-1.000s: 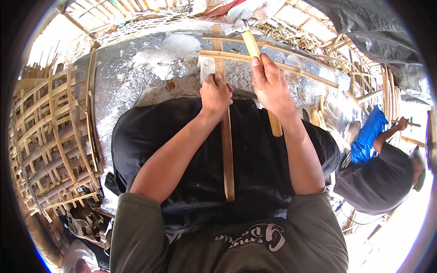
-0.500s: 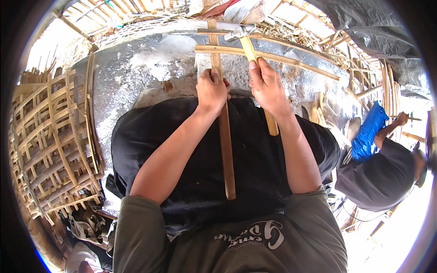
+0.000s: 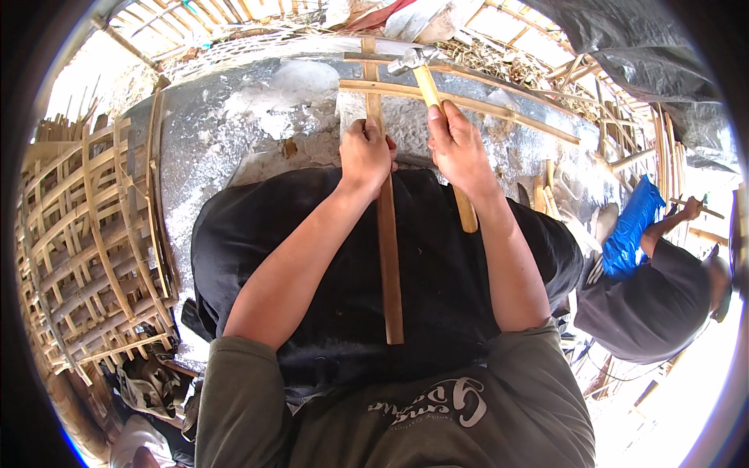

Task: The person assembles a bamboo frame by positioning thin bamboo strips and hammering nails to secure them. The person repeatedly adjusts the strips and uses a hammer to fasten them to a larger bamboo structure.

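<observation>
My left hand (image 3: pixel 364 158) is closed around a long bamboo strip (image 3: pixel 389 269), which runs from my lap up past my knees. Two thinner bamboo slats, a nearer slat (image 3: pixel 476 104) and a farther slat (image 3: pixel 511 83), cross it beyond my hand and stretch to the right. In my right hand (image 3: pixel 462 150) is a hammer, its pale wooden handle (image 3: pixel 428 87) gripped midway. The metal hammer head (image 3: pixel 412 60) hangs over the farther slat, a little right of the crossing; whether it touches cannot be made out. My fingertips are partly hidden.
A stack of woven bamboo lattices (image 3: pixel 86 242) stands at the left. Behind the slats spreads a worn grey surface (image 3: pixel 226 117). At the right sits another person in a dark shirt (image 3: pixel 644 304), holding a thin stick (image 3: pixel 711 210) near a blue plastic bag (image 3: pixel 633 226).
The long strip's far end and the crossing slats have shifted slightly to the right. My hands keep their grips and barely move. The other person's stick has tilted.
</observation>
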`<action>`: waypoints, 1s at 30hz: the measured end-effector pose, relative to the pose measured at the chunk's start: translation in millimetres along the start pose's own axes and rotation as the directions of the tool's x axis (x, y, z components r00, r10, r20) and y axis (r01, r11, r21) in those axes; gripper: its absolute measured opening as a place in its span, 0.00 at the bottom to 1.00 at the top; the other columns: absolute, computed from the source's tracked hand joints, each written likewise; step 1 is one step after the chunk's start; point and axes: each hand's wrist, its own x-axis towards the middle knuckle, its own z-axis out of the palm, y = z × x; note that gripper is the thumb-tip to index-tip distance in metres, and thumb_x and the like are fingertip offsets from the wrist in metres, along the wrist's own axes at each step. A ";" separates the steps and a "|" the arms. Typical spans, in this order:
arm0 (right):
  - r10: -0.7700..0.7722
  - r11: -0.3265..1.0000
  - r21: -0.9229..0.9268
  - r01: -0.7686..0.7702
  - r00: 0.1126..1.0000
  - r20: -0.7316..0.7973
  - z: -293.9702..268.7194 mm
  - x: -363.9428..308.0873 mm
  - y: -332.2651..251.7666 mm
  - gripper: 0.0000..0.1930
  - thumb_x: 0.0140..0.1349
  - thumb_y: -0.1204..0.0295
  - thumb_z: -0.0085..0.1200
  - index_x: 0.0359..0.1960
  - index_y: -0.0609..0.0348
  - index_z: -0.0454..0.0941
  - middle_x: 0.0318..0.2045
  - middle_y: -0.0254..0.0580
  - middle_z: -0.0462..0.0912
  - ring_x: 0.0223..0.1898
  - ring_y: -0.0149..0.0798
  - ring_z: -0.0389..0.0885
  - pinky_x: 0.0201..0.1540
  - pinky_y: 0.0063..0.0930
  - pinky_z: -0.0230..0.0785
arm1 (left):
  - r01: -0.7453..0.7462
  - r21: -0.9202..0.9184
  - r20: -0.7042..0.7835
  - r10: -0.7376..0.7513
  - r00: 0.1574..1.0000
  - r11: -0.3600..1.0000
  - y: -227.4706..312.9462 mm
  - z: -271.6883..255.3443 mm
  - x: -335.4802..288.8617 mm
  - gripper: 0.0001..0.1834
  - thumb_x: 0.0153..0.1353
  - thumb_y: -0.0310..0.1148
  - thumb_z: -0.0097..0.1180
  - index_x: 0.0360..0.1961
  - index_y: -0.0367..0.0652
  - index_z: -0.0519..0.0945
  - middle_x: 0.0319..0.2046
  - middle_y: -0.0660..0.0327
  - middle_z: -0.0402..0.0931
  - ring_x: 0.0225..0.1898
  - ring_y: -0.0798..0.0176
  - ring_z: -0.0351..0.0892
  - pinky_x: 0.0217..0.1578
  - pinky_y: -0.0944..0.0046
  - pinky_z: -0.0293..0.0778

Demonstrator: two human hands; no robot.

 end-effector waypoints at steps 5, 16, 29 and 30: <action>0.125 0.980 0.155 -0.127 0.992 0.022 -9.3 8.1 -14.9 0.06 0.69 0.75 0.50 0.41 0.68 0.72 0.31 0.52 0.74 0.25 0.55 0.77 0.24 0.46 0.70 | 0.005 0.010 -0.003 -0.005 1.000 1.000 -1.4 0.5 2.6 0.17 0.77 0.39 0.38 0.40 0.34 0.71 0.25 0.59 0.73 0.22 0.68 0.72 0.19 0.65 0.72; 0.298 0.947 0.098 -0.306 0.950 0.088 -4.9 29.2 -32.8 0.13 0.74 0.64 0.44 0.38 0.64 0.71 0.23 0.60 0.77 0.27 0.61 0.80 0.29 0.48 0.68 | -0.020 0.052 -0.011 0.021 1.000 0.998 -4.7 -1.2 6.0 0.17 0.76 0.37 0.39 0.40 0.32 0.72 0.25 0.58 0.74 0.21 0.68 0.74 0.19 0.65 0.74; 0.353 0.915 0.132 -0.381 0.915 0.194 -13.2 35.1 -40.4 0.17 0.75 0.58 0.41 0.44 0.61 0.73 0.25 0.55 0.79 0.28 0.56 0.80 0.34 0.45 0.70 | -0.053 0.133 -0.051 0.060 0.997 0.990 -5.0 -2.0 4.8 0.21 0.75 0.37 0.41 0.33 0.29 0.76 0.22 0.56 0.77 0.17 0.65 0.75 0.16 0.62 0.74; 0.357 0.916 0.125 -0.382 0.916 0.183 -12.9 34.9 -41.2 0.17 0.76 0.58 0.41 0.44 0.61 0.73 0.25 0.55 0.79 0.28 0.56 0.80 0.34 0.45 0.70 | -0.049 0.134 -0.065 0.058 0.996 0.990 -3.4 -0.6 3.9 0.21 0.74 0.37 0.41 0.31 0.29 0.76 0.20 0.55 0.77 0.16 0.63 0.77 0.16 0.61 0.74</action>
